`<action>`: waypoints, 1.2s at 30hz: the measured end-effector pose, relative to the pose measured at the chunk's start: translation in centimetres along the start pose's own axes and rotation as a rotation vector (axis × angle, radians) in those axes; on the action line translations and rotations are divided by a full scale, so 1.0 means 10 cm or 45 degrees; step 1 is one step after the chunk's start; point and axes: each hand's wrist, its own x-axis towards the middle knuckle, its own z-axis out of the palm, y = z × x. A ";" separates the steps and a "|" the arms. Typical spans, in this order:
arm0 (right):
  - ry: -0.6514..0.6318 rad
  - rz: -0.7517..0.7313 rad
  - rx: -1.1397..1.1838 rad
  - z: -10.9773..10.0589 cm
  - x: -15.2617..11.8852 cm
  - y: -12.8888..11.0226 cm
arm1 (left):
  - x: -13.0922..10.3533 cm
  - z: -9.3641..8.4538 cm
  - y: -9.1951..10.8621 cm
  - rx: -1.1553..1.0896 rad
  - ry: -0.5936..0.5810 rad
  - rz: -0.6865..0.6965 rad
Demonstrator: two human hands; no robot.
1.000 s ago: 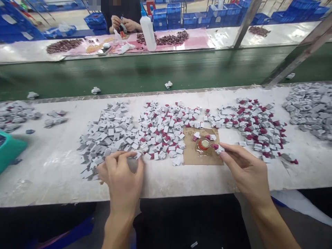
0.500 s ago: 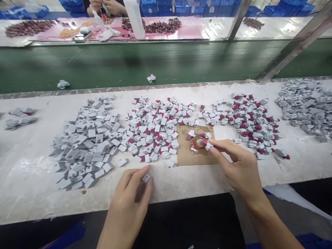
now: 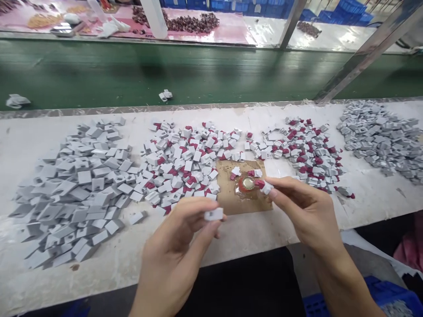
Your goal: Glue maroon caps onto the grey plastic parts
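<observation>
Between thumb and fingers, my left hand (image 3: 180, 248) grips a small grey plastic block (image 3: 214, 214) with a hole in it, raised over the table's front part. My right hand (image 3: 302, 211) pinches a grey-and-maroon piece (image 3: 264, 186), its maroon end pointing left beside a small round dish (image 3: 247, 183) with a red rim. The dish sits in a wet patch on a brown cardboard sheet (image 3: 228, 207). Two more grey-and-maroon pieces lie on the cardboard, one a white-grey piece (image 3: 235, 171) left of the dish.
Plain grey blocks (image 3: 84, 176) are heaped at left. Grey-and-maroon pieces form a middle pile (image 3: 188, 165) and a right pile (image 3: 310, 154). Another grey pile (image 3: 380, 136) lies far right. Behind runs a green belt (image 3: 99, 75); a slanted metal post (image 3: 363, 55) stands at right.
My left hand has lifted its grey block and moved right, toward the cardboard. My right hand keeps its piece, now slightly right of the dish. The view has shifted to the right.
</observation>
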 end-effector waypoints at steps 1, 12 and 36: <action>-0.017 0.071 0.136 0.00 0.01 -0.02 | 0.10 0.08 0.01 -0.095 -0.039 -0.045; -0.155 0.266 0.680 0.04 0.02 -0.12 | 0.55 0.49 0.11 -0.661 -0.279 -0.248; -0.171 0.114 0.354 -0.06 -0.36 -0.18 | 0.25 0.46 0.19 -0.616 -0.312 -0.160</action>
